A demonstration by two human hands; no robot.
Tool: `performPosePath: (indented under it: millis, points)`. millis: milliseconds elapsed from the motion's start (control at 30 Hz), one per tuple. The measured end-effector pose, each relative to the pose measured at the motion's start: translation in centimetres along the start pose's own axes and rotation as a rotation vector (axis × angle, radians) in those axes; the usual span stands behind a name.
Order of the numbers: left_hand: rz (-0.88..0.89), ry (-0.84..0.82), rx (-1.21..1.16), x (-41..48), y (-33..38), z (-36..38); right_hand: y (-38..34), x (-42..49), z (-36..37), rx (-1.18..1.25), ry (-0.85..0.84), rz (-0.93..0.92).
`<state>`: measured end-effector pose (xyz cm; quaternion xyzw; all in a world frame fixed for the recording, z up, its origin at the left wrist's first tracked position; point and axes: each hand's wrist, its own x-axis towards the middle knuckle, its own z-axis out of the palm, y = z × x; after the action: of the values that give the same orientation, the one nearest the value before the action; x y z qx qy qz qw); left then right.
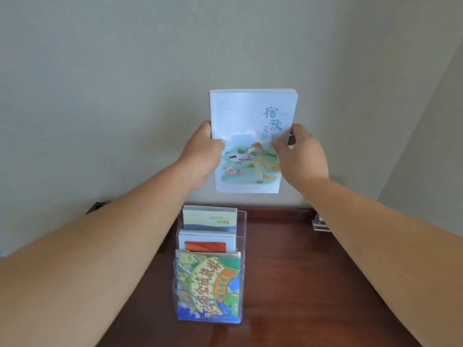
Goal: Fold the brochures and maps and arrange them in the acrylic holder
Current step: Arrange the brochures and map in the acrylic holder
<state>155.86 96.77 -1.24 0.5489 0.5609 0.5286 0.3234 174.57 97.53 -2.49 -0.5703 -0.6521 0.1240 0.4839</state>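
I hold a folded pale-blue brochure upright in the air in front of the wall, well above the acrylic holder. My left hand grips its left edge and my right hand grips its right edge. The clear acrylic holder stands on the dark wooden table below. Its front tier holds a colourful map brochure, the middle tier a white brochure with a red patch, and the back tier a white and green brochure.
The wooden table meets a grey-green wall at the back. A small clear object sits at the table's back right, partly hidden by my right forearm. A dark item lies at the back left edge.
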Motion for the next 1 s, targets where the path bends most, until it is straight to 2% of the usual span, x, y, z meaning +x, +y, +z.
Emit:
performPosePath:
  millis: [133,300,600,1000]
  points:
    - [-0.001,-0.010,-0.020,1.9,-1.4,-5.1,-3.8,0.6,3.7,0.006,-0.023,0.009]
    - [-0.072,-0.074,-0.011,2.8,-5.1,-7.9,-3.9,-0.8,7.7,-0.046,-0.063,0.086]
    - [-0.140,-0.176,0.004,1.8,-8.6,-6.9,-1.8,-3.3,8.7,-0.091,-0.133,0.215]
    - [-0.362,-0.118,0.210,-0.1,-11.0,-5.7,0.9,-5.6,10.3,-0.109,-0.268,0.289]
